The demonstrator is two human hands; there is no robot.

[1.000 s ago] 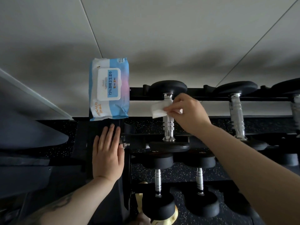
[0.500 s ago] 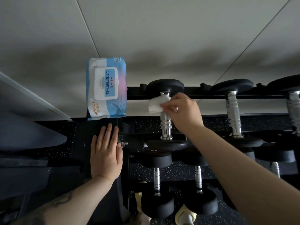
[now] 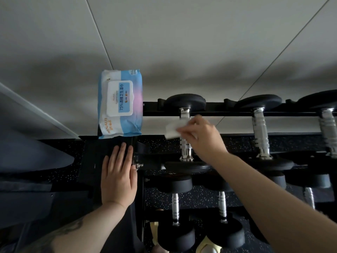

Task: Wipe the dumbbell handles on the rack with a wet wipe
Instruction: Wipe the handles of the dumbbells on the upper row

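While my right hand pinches the folded white wet wipe against the ribbed chrome handle of the first black dumbbell on the top tier, I judge that I am in the middle of wiping that handle. The wipe sits on the upper stretch of the handle, just below the far black head, and a loose corner sticks out to the side away from my fingers. The lower stretch of chrome, down toward the near head, is bare of the wipe.

My left hand lies flat with straight fingers on the black metal rack frame, beside that dumbbell, holding nothing. Just above it, the blue and white soft pack of wet wipes rests on the frame's end, its lid closed.

Next, I think, the wipe needs to be drawn down the ribbed length toward the near head, with my fingers curled round the bar so the grooves are covered all the way round. After that, the second chrome handle on the same tier stands further along from the first, and shorter handles wait on the tier below. The wipe could snag on the knurling, so an even pull seems wise.
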